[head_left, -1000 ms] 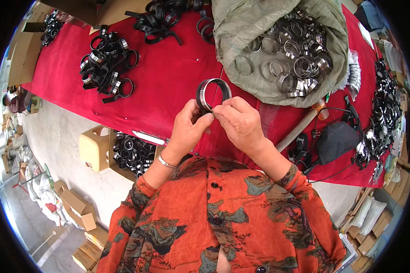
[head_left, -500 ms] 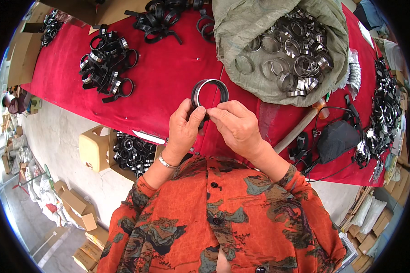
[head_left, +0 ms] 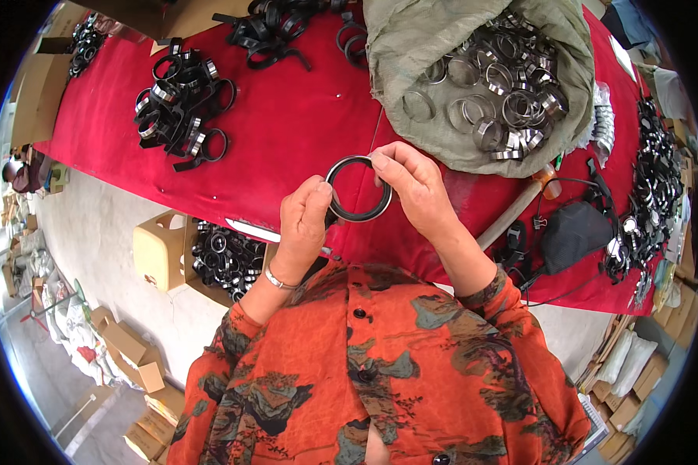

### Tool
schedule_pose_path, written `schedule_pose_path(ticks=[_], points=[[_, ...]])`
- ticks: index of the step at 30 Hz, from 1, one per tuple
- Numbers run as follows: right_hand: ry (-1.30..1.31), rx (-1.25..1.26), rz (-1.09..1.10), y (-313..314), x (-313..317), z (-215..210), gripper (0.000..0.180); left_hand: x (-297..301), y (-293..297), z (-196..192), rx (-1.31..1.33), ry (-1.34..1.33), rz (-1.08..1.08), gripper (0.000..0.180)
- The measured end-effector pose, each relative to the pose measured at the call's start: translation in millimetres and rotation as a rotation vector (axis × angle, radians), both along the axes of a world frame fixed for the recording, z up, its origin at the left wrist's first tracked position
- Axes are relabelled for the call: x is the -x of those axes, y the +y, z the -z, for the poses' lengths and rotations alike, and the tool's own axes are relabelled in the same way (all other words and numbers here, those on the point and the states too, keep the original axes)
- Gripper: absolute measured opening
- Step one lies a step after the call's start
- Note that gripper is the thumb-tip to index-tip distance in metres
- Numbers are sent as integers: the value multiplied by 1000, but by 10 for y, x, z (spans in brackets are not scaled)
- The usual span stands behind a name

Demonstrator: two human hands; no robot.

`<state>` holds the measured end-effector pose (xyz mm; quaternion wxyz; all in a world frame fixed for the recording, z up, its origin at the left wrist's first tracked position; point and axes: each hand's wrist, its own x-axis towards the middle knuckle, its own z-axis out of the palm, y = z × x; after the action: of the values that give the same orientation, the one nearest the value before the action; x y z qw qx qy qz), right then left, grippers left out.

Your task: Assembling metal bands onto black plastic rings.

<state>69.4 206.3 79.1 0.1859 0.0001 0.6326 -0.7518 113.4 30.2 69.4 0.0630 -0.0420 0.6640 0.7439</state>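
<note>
Both arms come up from six o'clock in orange patterned sleeves, and the hands meet near the middle. The left hand (head_left: 304, 221) is curled, its thumb and fingers pinching at nine o'clock. The right hand (head_left: 411, 190) pinches at two o'clock, its fingers bent. A thin bracelet sits on the left wrist.

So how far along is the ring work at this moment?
Done, it seems: a pile of black-banded rings lies on the red cloth, with more of them in a box by the table. In hand: one black ring, pinched by the left hand and right hand. Left: the open sack holds many bare metal rings.
</note>
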Motion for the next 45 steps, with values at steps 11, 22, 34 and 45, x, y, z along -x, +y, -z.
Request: schedule_pose_path(ticks=[11, 22, 34, 45], points=[[-229, 97, -88, -168, 187, 195, 21, 111, -108, 37, 68, -147, -111, 33], [-274, 352, -151, -604, 101, 579, 40, 226, -437, 198, -95, -530, -262, 35], [130, -350, -10, -1156, 1300, 1098, 37, 1695, -2467, -37, 1615, 341, -214, 54], [499, -815, -91, -1446, 1856, 1549, 17, 1707, -2655, 158, 1697, 153, -55, 44]])
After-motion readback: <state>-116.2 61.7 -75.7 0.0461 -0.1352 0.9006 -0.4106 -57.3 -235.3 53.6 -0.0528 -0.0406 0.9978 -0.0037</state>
